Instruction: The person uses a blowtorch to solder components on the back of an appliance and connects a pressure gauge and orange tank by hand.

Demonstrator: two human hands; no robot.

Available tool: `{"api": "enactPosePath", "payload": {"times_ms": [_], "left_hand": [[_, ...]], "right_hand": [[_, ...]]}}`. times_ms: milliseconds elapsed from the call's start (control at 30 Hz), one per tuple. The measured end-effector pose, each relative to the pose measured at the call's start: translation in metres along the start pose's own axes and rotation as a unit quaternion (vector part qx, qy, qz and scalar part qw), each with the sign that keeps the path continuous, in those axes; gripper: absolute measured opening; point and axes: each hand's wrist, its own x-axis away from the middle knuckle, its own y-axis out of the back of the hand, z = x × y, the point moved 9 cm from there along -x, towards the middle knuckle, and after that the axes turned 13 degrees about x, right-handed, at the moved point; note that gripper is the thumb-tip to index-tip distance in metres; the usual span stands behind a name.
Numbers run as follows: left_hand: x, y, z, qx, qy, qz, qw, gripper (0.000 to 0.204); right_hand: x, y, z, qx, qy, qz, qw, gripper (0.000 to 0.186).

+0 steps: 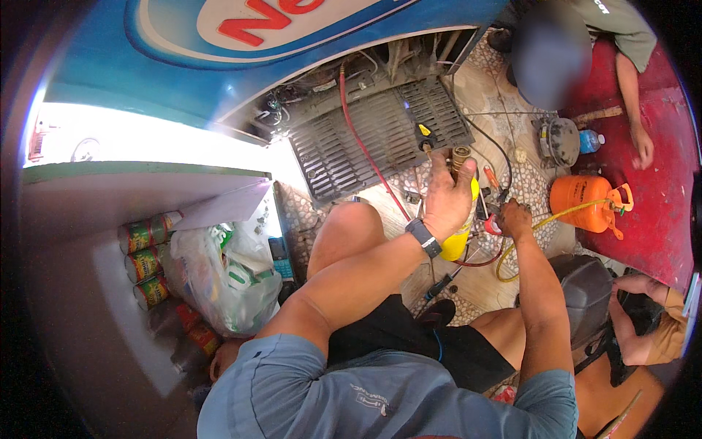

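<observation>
Head view — left hand [447, 197], one watch [424, 238] on its wrist, fingers wrapped round one yellow canister [459, 238], just left of the right hand [515, 219]. That one's fingers are curled — whether gripping the single red object [493, 225] beside them, I can't tell. Farther out: one orange gas tank [578, 201], one yellow hose [545, 222], one slotted panel [325, 139], then one blue cabinet [241, 66].

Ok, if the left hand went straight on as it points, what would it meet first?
The left hand would probably meet the yellow-marked black piece, then the slatted grille; depth is unclear, and that piece may join the yellow cylinder.
</observation>
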Motion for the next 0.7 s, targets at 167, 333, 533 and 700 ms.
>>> {"api": "enactPosePath", "payload": {"times_ms": [167,333,533,700], "left_hand": [[-0.007,-0.001,0.005,-0.021,-0.007,-0.002,1.0,0.066],[-0.011,-0.009,0.008,-0.02,0.006,0.015,1.0,0.065],[-0.011,-0.005,0.015,-0.012,0.008,0.005,1.0,0.062],[-0.009,-0.01,0.019,-0.015,0.007,0.062,0.998,0.056]], "right_hand": [[-0.002,0.005,0.001,0.003,0.007,-0.006,1.0,0.036],[-0.005,0.003,0.003,0.022,-0.007,-0.01,1.0,0.045],[-0.012,-0.01,-0.003,-0.004,-0.009,0.001,1.0,0.048],[-0.017,-0.012,-0.003,-0.017,-0.019,0.019,0.999,0.042]]}}
